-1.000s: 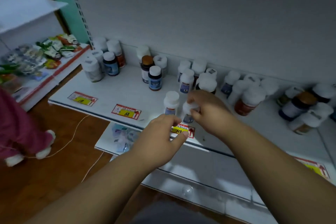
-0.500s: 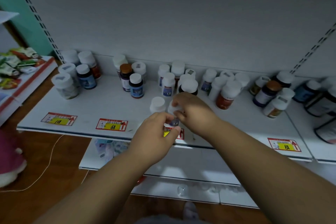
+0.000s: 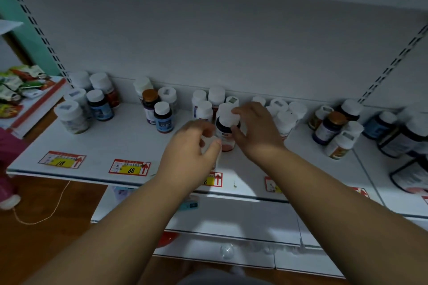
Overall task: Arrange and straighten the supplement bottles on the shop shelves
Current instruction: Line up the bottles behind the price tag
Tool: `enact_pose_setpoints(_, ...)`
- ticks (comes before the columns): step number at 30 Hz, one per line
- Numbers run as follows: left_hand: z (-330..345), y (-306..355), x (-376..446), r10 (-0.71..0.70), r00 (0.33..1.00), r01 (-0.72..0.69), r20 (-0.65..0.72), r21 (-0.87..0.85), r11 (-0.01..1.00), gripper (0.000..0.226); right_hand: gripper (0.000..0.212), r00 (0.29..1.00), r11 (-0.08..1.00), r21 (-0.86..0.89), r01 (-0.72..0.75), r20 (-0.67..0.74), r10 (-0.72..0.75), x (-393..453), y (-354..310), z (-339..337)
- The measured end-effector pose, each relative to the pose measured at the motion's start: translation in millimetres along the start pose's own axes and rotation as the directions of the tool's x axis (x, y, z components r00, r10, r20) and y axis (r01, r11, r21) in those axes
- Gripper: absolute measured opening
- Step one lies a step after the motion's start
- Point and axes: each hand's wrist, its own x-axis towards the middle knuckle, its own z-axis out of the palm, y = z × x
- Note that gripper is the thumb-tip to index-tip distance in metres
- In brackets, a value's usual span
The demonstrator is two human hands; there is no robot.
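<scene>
Several supplement bottles with white caps stand in loose groups along the back of the white shelf (image 3: 115, 143). My right hand (image 3: 257, 132) grips a dark bottle with a white cap (image 3: 225, 126), thumb on its side and fingers on the cap. It stands in the middle of the shelf, in front of the back row. My left hand (image 3: 192, 152) is just to its left, fingers curled round a small white bottle (image 3: 208, 146) that the hand mostly hides. Dark blue bottles (image 3: 163, 118) stand further left.
Red and yellow price tags (image 3: 129, 167) line the shelf's front edge. More bottles (image 3: 331, 126) crowd the right side. Snack packets (image 3: 16, 85) lie on a neighbouring shelf at left. Lower white shelves (image 3: 231, 217) and a wooden floor (image 3: 46, 238) with a thin cord are below.
My right hand left the small bottle near the shelf front and moved back onto the larger dark bottle. My left hand also moved slightly further in. The view shifted to the right.
</scene>
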Motion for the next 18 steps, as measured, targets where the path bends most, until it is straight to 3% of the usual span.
enact_pose_setpoints(4,5.6,7.5,9.4,-0.026,0.999,0.027,-0.033,0.018,0.999,0.022,0.054,0.992,0.997,-0.022,-0.074,0.103,0.076,13.1,6.4,14.5)
enact_pose_setpoints(11,-0.9,5.3,14.3,-0.135,0.990,0.130,-0.049,-0.102,0.986,0.013,0.044,0.985,0.988,0.114,-0.106,0.151,0.088,21.5,19.0,21.8)
enact_pose_setpoints(18,-7.3,-9.7,-0.8,-0.152,0.986,0.162,0.062,-0.235,0.958,0.020,0.038,0.953,0.903,0.340,-0.264,-0.052,0.298,-7.5,3.3,1.1)
